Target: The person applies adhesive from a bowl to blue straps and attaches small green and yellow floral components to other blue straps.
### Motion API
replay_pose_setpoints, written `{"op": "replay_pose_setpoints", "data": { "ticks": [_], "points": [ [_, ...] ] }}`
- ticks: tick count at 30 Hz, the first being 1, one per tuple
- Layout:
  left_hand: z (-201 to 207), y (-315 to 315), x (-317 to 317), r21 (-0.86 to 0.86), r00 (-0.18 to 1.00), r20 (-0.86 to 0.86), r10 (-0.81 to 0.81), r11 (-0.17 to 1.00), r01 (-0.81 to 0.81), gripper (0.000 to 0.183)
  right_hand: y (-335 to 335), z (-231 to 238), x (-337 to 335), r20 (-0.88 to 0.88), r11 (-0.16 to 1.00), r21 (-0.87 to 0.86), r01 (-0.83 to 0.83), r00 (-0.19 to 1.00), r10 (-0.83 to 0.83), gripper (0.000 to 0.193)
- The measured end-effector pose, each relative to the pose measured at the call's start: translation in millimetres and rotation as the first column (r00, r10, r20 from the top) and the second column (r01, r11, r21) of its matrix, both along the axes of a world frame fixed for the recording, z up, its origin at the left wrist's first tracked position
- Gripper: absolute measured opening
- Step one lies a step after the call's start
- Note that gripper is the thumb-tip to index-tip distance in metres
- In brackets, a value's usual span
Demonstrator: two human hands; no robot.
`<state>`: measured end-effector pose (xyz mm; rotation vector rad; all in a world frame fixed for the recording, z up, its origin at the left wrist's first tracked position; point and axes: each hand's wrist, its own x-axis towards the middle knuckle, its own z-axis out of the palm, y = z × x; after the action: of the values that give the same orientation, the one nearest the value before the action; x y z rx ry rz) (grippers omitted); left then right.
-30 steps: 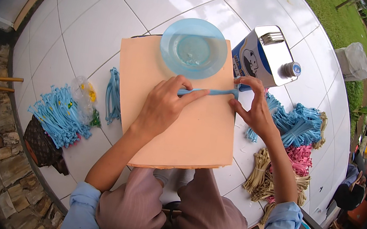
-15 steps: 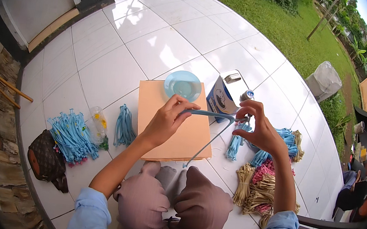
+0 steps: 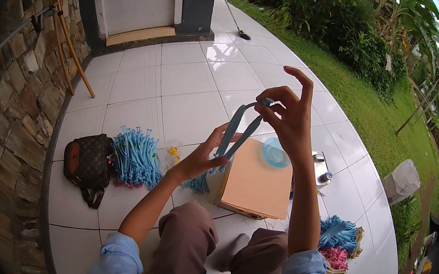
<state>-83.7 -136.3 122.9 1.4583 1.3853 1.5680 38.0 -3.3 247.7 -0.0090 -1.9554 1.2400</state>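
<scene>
I hold a folded blue strip [image 3: 238,130] up in the air between both hands. My right hand [image 3: 287,115] pinches its upper end with thumb and fingers, the other fingers spread. My left hand [image 3: 206,156] grips its lower end. Below the hands an orange board [image 3: 257,188] lies on the white tiled floor in front of my knees. A light blue bowl [image 3: 274,153] stands at the board's far edge.
A pile of blue strips [image 3: 135,155] and a brown bag [image 3: 85,161] lie to the left. Blue, pink and straw-coloured bundles [image 3: 338,249] lie at the right. A metal box [image 3: 320,170] sits behind the board. A stone wall [image 3: 11,89] runs along the left, grass beyond the tiles.
Both hands have lifted the blue strip off the board and raised it high. The view has tilted up, showing more floor and garden.
</scene>
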Motion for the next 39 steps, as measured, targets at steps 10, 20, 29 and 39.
{"op": "replay_pose_setpoints", "data": {
  "ticks": [10, 20, 29, 39],
  "points": [
    [-238.7, -27.9, -36.8, -0.445, 0.787, 0.218, 0.577, 0.777, -0.446, 0.043, -92.4, -319.8, -94.5, 0.281, 0.670, -0.655, 0.350, 0.936, -0.213, 0.056],
    [-348.0, 9.4, -43.1, -0.465, 0.750, -0.413, 0.518, 0.588, -0.662, 0.050, -73.5, -465.0, -107.5, 0.619, 0.644, -0.514, 0.567, 0.765, -0.179, 0.053],
    [-254.0, -16.4, -54.0, -0.345, 0.772, 0.044, 0.634, 0.735, -0.584, 0.040, -94.1, -348.8, -113.8, 0.479, 0.569, -0.715, 0.406, 0.877, -0.024, 0.046],
    [36.8, 51.4, 47.9, 0.055, 0.990, 0.062, 0.130, 0.990, -0.133, 0.029, -17.4, -79.1, 53.5, 0.184, 0.889, 0.020, 0.458, 0.872, -0.453, 0.033]
  ]
}}
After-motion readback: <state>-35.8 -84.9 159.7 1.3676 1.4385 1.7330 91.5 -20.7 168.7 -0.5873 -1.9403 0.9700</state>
